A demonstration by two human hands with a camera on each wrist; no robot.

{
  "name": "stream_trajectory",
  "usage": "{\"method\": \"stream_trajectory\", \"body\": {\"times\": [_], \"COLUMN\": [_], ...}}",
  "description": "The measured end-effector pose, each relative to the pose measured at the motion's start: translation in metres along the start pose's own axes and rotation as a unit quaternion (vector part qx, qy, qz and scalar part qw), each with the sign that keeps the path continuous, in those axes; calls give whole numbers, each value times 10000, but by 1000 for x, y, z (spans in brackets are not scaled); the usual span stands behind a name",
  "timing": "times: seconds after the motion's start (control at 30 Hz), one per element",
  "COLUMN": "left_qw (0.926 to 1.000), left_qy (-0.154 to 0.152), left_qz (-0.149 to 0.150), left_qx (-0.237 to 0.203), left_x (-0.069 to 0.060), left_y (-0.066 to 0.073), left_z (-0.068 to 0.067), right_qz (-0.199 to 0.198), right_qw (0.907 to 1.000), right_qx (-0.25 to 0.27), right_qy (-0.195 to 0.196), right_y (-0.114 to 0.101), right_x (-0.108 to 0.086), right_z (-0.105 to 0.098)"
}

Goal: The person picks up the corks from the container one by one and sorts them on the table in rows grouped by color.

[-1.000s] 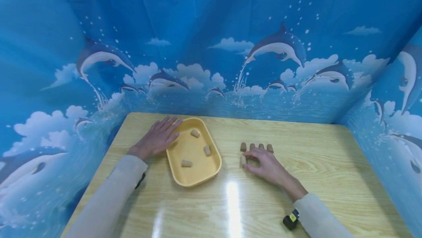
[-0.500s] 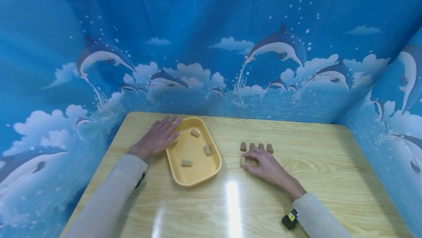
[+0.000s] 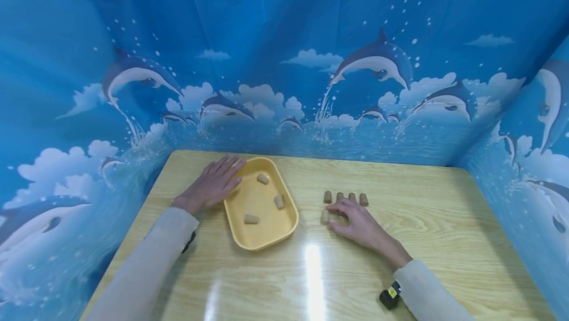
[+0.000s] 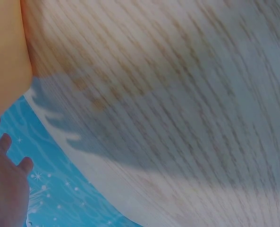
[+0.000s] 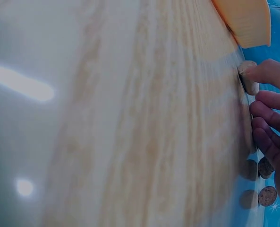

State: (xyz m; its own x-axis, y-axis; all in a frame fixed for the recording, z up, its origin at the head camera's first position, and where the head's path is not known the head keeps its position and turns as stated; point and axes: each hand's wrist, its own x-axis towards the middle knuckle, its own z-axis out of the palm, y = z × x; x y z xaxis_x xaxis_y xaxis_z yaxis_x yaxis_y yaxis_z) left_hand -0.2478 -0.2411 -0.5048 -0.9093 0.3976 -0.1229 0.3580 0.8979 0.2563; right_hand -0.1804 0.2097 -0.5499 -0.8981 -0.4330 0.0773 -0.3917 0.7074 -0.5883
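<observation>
In the head view my right hand (image 3: 357, 220) holds a light brown cork stopper (image 3: 325, 217) by its edge, between thumb and index fingertips, low over the table. The right wrist view shows the thumb on this cork (image 5: 248, 78), with the other fingers loosely bent beside it. A row of several darker corks (image 3: 327, 197) stands just behind the right hand, partly hidden by it. My left hand (image 3: 211, 187) lies with spread fingers over the left rim of a yellow plastic tray (image 3: 291, 229). Inside the tray lie three corks (image 3: 251, 219) on their sides.
Everything stands on a light wood-grain table (image 3: 426, 212). A blue dolphin-print curtain (image 3: 284, 64) rises behind the table and along both sides. Bright light reflections (image 3: 314, 281) show on the tabletop near the front.
The cork at my right fingertips has shifted slightly to the left and turned a little. My left hand, the tray and its corks have stayed put.
</observation>
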Motion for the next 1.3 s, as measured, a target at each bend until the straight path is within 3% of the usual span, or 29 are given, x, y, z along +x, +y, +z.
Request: {"method": "stream_trajectory", "body": {"times": [0.47,0.97,1.3], "left_qw": [10000,10000,10000], "left_qy": [18,45,-7], "left_qz": [43,17,20], "left_qx": [-7,2,-58], "left_x": [1,1,3], "left_y": [0,-1,1], "left_z": [0,3,1], "right_qz": [321,304,513], "right_qw": [9995,9982,9977], "right_qx": [64,-111,160], "right_qy": [22,510,418], "right_y": [-13,-34,-22], "right_x": [8,23,9], "right_z": [10,30,13]}}
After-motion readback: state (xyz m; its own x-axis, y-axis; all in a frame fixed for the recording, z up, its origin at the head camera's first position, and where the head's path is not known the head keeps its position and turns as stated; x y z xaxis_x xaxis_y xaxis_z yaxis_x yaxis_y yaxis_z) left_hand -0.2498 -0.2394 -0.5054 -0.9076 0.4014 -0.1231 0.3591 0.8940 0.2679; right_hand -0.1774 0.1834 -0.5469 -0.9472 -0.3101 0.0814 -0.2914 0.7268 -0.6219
